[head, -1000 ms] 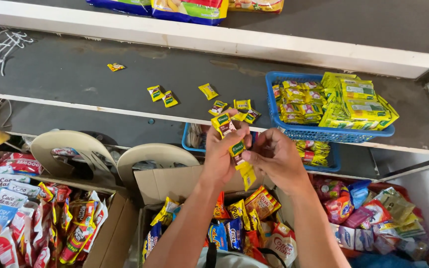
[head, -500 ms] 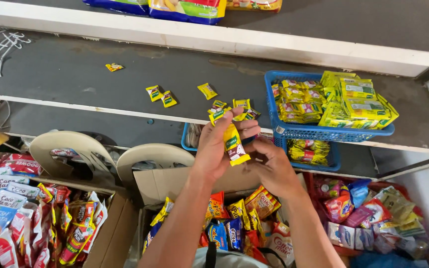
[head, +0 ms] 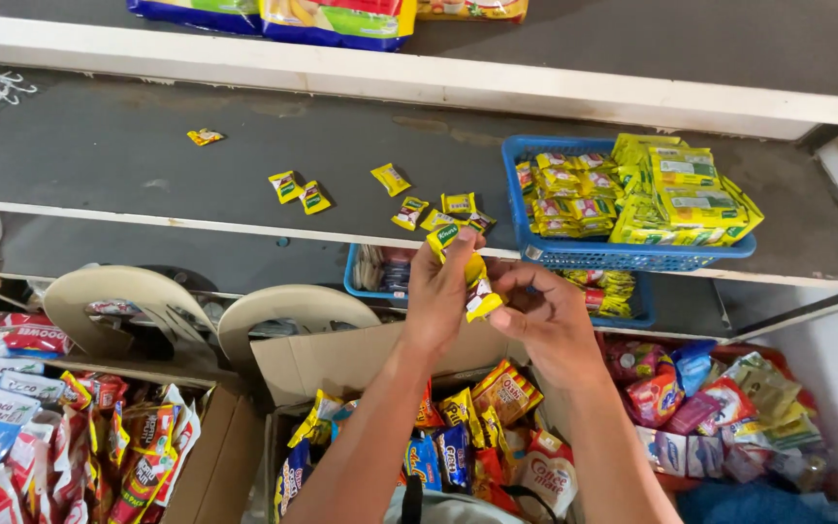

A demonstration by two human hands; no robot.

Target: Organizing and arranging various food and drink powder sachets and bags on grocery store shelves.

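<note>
Both hands pinch a short strip of small yellow foil sachets (head: 469, 277): the left hand (head: 440, 291) grips its top, the right hand (head: 545, 315) its lower end. It looks light, limp and crinkly, best held at the seams. At twelve o'clock, loose sachets (head: 419, 209) lie on the dark shelf (head: 147, 155); at two o'clock, a blue plastic basket (head: 623, 254).
</note>
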